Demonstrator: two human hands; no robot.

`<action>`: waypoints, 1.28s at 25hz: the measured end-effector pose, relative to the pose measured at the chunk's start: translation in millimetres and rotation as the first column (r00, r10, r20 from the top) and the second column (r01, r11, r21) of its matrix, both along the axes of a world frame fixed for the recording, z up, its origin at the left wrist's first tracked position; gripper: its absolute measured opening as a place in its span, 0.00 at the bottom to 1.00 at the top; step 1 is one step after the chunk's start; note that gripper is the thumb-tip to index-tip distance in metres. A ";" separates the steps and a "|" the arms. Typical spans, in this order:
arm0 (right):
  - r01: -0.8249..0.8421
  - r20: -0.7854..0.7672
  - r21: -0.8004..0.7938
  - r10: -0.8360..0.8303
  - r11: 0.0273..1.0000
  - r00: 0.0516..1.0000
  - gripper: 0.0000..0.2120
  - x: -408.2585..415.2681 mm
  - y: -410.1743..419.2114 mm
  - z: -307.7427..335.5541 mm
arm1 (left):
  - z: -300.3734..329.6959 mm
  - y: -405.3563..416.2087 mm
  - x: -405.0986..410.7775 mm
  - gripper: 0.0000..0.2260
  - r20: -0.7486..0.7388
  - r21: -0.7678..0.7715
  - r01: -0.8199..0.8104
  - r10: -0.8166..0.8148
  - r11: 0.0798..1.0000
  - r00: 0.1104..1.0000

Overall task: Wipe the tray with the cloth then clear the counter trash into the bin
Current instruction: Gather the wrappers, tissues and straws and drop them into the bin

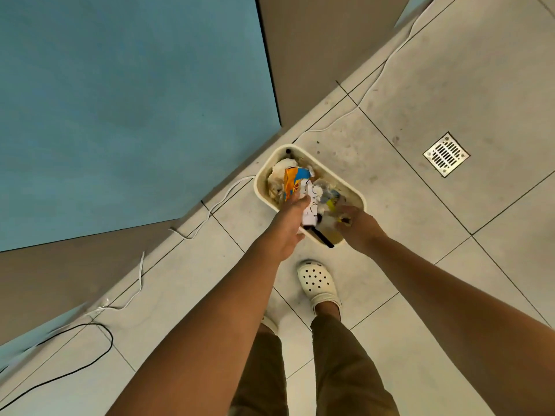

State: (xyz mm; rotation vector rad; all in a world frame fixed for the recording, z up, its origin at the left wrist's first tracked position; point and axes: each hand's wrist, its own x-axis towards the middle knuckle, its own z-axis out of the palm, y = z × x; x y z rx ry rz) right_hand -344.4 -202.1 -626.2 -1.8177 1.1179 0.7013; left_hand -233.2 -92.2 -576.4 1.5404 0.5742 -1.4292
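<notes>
A cream oval bin (pixel 262 178) stands on the tiled floor, filled with crumpled paper, clear plastic (pixel 329 192) and other trash. Both of my hands are low over its near end. My left hand (pixel 286 228) grips a white paper carton (pixel 310 208), and an orange and blue wrapper (pixel 292 180) sticks out just beyond its fingers. A thin black stick (pixel 322 237) lies below the carton, across the bin's near rim. My right hand (pixel 359 229) has its fingers curled, pinching a small dark and yellow scrap (pixel 345 219) over the bin. The tray, cloth and counter are out of view.
A blue and grey cabinet wall (pixel 120 115) runs along the left. White cable (pixel 222 196) and black cable (pixel 90 328) trail on the floor by its base. A metal floor drain (pixel 446 154) sits at the right. My white clog (pixel 316 282) stands just behind the bin.
</notes>
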 end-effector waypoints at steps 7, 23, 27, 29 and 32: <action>0.066 0.051 -0.057 -0.063 0.996 0.997 0.15 -9.2 9.6 18.3 | -3.5 49.3 -12.6 0.17 0.049 0.206 0.167 -0.181 0.964 0.982; -0.094 0.569 0.118 0.010 0.989 0.822 0.11 84.0 103.6 287.4 | 237.8 143.0 5.4 0.11 0.473 0.153 -0.032 -0.045 0.988 0.880; -0.266 0.669 0.051 0.165 0.963 0.725 0.10 104.7 118.0 383.0 | 328.0 155.2 9.3 0.13 0.627 0.078 -0.069 0.004 0.995 0.779; -0.313 0.706 -0.004 0.224 0.950 0.672 0.09 114.2 127.2 429.1 | 375.2 166.3 16.3 0.13 0.697 0.039 -0.100 0.045 0.994 0.716; -0.353 0.737 -0.066 0.284 0.933 0.613 0.09 128.2 144.0 485.8 | 438.1 189.6 34.0 0.11 0.782 -0.038 -0.115 0.101 0.993 0.615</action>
